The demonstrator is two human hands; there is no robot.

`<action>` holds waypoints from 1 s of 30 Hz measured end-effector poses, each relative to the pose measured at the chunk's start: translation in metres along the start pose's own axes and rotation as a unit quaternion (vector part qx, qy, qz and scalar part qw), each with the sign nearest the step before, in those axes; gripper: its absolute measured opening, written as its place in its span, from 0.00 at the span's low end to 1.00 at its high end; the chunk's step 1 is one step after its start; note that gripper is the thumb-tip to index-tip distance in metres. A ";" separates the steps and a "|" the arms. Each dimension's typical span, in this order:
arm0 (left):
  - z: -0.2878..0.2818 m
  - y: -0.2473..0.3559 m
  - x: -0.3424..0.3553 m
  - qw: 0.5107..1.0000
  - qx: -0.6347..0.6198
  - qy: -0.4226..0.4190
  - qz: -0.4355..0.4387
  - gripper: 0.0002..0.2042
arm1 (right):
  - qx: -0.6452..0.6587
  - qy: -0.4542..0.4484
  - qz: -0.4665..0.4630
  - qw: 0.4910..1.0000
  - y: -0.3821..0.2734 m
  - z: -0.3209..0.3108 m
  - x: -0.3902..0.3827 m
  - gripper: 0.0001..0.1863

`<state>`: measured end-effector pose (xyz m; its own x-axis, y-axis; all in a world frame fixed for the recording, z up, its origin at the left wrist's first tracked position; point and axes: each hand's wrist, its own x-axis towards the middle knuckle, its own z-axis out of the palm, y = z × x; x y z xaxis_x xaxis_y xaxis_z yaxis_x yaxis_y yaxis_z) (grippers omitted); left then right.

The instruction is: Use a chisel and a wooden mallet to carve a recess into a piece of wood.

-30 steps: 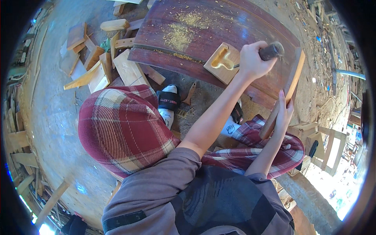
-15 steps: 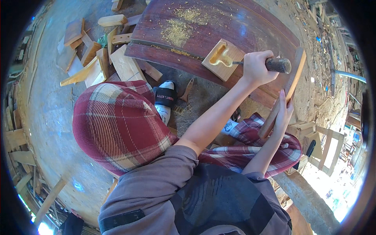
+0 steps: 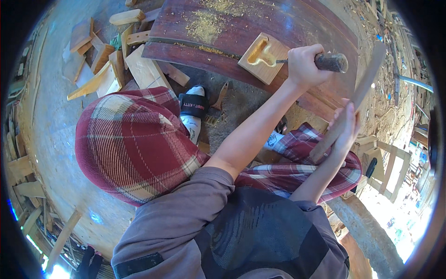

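My left hand (image 3: pixel 305 66) is wrapped round a chisel (image 3: pixel 332 63) whose dark round handle sticks out to the right of the fist. Its thin metal shank runs left from the fist to a light wooden block (image 3: pixel 274 51), where the tip meets the edge of a carved T-shaped recess. My right hand (image 3: pixel 344 128) grips a long flat wooden bar (image 3: pixel 367 81) near its lower part. The bar slants up to the right and stands apart from the chisel's handle. The block lies on a dark reddish wooden bench (image 3: pixel 186 60).
Sawdust (image 3: pixel 204 28) is scattered over the bench. At the left, several wood offcuts (image 3: pixel 109 60) are heaped on the floor. A brush (image 3: pixel 220 95) lies beside my sandalled foot (image 3: pixel 193 107). Plaid cloth (image 3: pixel 139 144) covers my knees, and a wooden frame (image 3: pixel 388 169) stands at the right.
The wooden bar has swung right, away from the chisel's handle, and my right hand has turned with it. My left hand and the chisel stay on the block. The view has shifted slightly.
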<state>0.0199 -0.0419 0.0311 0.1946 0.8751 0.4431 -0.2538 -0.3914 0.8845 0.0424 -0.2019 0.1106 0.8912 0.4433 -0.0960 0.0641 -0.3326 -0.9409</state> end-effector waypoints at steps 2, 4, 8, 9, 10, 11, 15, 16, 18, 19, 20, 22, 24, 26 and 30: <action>0.006 0.005 -0.001 1.000 -0.011 0.000 -0.001 0.09 | 0.115 -0.036 -0.062 0.991 -0.010 -0.005 -0.009 0.21; 0.006 0.004 -0.003 1.000 -0.011 0.002 0.006 0.08 | 0.093 -0.060 -0.101 0.989 -0.001 0.002 -0.014 0.22; 0.003 -0.004 -0.005 1.000 0.012 -0.003 0.017 0.07 | -0.050 -0.018 -0.124 0.991 0.003 0.021 -0.021 0.24; 0.004 -0.004 -0.004 1.000 0.015 0.000 0.009 0.07 | -0.046 -0.007 -0.103 0.994 0.001 0.019 -0.021 0.24; 0.006 -0.002 -0.005 1.000 0.013 0.003 0.007 0.07 | -0.040 -0.031 -0.120 0.991 -0.007 0.011 -0.023 0.23; 0.010 0.001 -0.006 1.000 0.011 -0.002 0.016 0.07 | -0.043 -0.032 -0.120 0.991 -0.013 0.008 -0.025 0.23; 0.015 0.000 -0.010 0.999 0.033 -0.011 0.022 0.06 | 0.010 -0.048 -0.154 0.987 -0.015 0.012 -0.030 0.21; 0.012 -0.003 -0.011 0.999 0.034 -0.011 0.023 0.06 | -0.085 -0.015 -0.173 0.981 -0.009 0.022 -0.029 0.22; 0.004 -0.012 -0.009 0.999 0.044 0.001 -0.001 0.06 | -0.194 0.010 -0.146 0.970 -0.009 0.018 -0.031 0.24; 0.002 -0.012 -0.007 0.999 0.046 0.002 -0.004 0.06 | -0.195 0.007 -0.144 0.970 -0.012 0.009 -0.033 0.24; 0.001 -0.013 -0.002 0.999 0.045 0.011 -0.004 0.07 | -0.092 -0.021 -0.195 0.976 -0.019 0.002 -0.032 0.20; 0.004 -0.011 0.003 0.999 0.028 0.022 -0.008 0.09 | 0.044 -0.043 -0.239 0.969 -0.036 -0.003 -0.038 0.19; 0.000 -0.010 0.004 0.999 0.020 0.030 -0.009 0.09 | 0.040 -0.024 -0.232 0.972 -0.032 -0.005 -0.035 0.20; 0.000 -0.007 0.007 0.999 0.013 0.040 -0.008 0.09 | 0.030 -0.003 -0.186 0.982 -0.029 -0.007 -0.034 0.23; 0.006 0.010 0.018 0.993 0.010 0.110 0.047 0.10 | 0.001 0.019 -0.190 0.982 -0.024 -0.013 -0.027 0.24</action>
<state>0.0265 -0.0319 0.0488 -0.0406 0.8743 0.4837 -0.2426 -0.4782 0.8441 0.0223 -0.2171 0.1400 0.8197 0.5029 0.2743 0.3941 -0.1476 -0.9071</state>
